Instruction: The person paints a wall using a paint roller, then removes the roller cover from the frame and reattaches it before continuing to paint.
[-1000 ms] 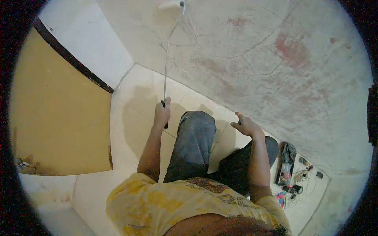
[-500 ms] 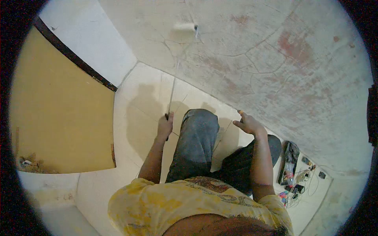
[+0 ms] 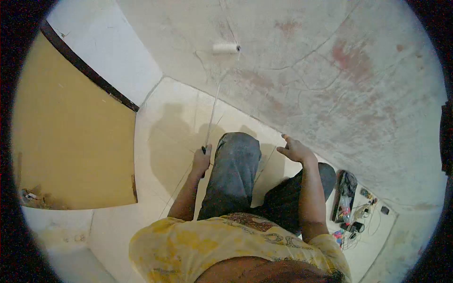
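My left hand (image 3: 201,160) is wrapped round the black handle of a paint roller (image 3: 225,48). A thin metal rod runs up from that handle to the white roller sleeve, which lies against the patchy grey wall (image 3: 377,94). Near the foot of the same wall is my right hand (image 3: 298,151), with its thumb and a finger stretched apart. I see nothing held in it, though the other fingers are partly hidden. My bent knee (image 3: 239,148) in dark trousers is between the two hands.
A tan panel (image 3: 75,132) with a dark edge stands at the left, beside a white wall (image 3: 108,42). On the pale tiled floor (image 3: 163,127) to my right lie a black bag (image 3: 347,184) and several small items with cables (image 3: 361,214).
The roller sleeve has moved a little down the wall and slightly to the right. My left hand has come down and nearer my body. My right hand has barely shifted.
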Motion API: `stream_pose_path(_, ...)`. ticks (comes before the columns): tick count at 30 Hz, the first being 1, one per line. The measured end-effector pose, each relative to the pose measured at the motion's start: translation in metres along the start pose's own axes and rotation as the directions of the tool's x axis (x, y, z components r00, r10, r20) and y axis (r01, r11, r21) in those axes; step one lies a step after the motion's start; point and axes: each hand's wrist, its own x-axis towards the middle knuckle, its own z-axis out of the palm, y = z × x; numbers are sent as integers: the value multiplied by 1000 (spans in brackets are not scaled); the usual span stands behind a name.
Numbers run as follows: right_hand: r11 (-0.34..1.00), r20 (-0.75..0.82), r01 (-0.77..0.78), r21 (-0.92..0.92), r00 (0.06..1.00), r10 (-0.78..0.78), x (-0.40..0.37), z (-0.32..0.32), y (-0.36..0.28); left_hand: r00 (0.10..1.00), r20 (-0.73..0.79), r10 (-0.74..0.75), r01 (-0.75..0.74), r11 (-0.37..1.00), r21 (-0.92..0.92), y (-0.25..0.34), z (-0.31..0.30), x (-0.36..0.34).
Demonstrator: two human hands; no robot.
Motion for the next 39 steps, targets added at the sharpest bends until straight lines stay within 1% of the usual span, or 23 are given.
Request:
stream_pose_path(1,1000,-5,3,-4,1000,-3,1,2,1,999,41,-14,14,1000,-3,-8,1,-5)
stream_pose_path(4,1000,-11,5,-13,1000,-6,1,1,0,1000,-10,-14,14,1000,-1,-11,-5,-9)
stream_pose_path(5,1000,-6,2,-12,1000,-2,-1,-1,0,998,32,61,-61,998,-8,-9,-13,-6)
stream_pose_path(6,1000,-2,-2,-11,1000,2,-3,-2,-2,998,3,63,-63,998,6,-2,-18,-3)
stream_pose_path(8,999,-46,41,-24,998,-42,4,5,8,996,-52,75,-73,997,33,17,-27,8)
stream_pose_path(9,998,-67,60,-32,996,-62,6,8,11,998,-39,47,-46,999,26,38,-37,10)
stream_pose_path(12,998,-62,51,-21,997,-52,5,8,9,983,-154,96,-99,995,-15,74,-52,30)
stream_pose_path(15,998,-66,51,-27,996,-52,12,14,15,992,-110,63,-76,990,-121,110,-66,34)
stream_pose_path(16,999,-63,41,-30,997,-43,11,12,15,992,-111,59,-72,991,-114,111,-62,35)
stream_pose_path(18,999,-58,26,-34,998,-28,9,9,10,992,-118,53,-64,993,-98,104,-53,32)
stream_pose_path(21,997,-95,54,-56,994,-59,13,12,13,970,-167,175,-163,983,87,64,-28,15)
stream_pose_path(23,998,-61,33,-49,998,-36,10,9,7,1000,7,-16,16,997,-74,33,-12,-1)
stream_pose_path(24,999,-42,23,-46,999,-25,7,7,5,1000,16,18,-18,1000,-23,16,-7,-7)
stream_pose_path(26,998,-55,40,-41,998,-42,4,6,4,996,38,85,-87,993,78,-14,2,-13)
stream_pose_path(27,998,-65,49,-37,997,-51,3,5,4,994,-21,105,-103,991,84,-14,5,-18)
stream_pose_path(29,999,-57,47,-25,997,-48,5,6,7,996,-11,90,-88,993,82,-14,-1,-14)
stream_pose_path(30,999,-53,46,-19,997,-47,6,6,8,997,-7,81,-80,994,80,-9,-7,-14)
stream_pose_path(33,998,-75,57,-40,995,-60,6,7,7,998,-42,35,-36,999,-13,18,-21,3)
stream_pose_path(36,999,-59,41,-18,997,-42,5,6,5,968,-151,199,-199,980,15,43,-34,36)
stream_pose_path(39,998,-62,39,-46,997,-42,4,6,4,994,-98,55,-63,994,-84,91,-53,43)
